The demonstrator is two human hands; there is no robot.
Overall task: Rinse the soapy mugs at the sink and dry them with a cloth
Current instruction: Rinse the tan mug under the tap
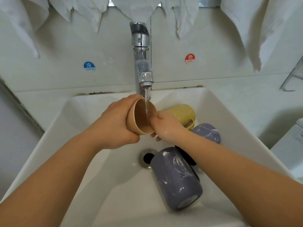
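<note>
Four mugs total: one tan mug (141, 117) tilted under the running tap (142, 63), one yellow mug (183, 113) and two purple mugs (177, 179) lying right of the tap's stream in the sink (91, 145). Left hand (118, 123) wrapped round the tan one; right hand (164, 125) at its rim, fingers tucked inside, gripping.

mugs: 4 – tan mug (141, 117), yellow mug (182, 113), two purple mugs (176, 177) (207, 132) | hands: 2 (114, 125) (165, 126) | tap (141, 63): 1 | stickers: 2 (89, 66) (189, 58)
</note>
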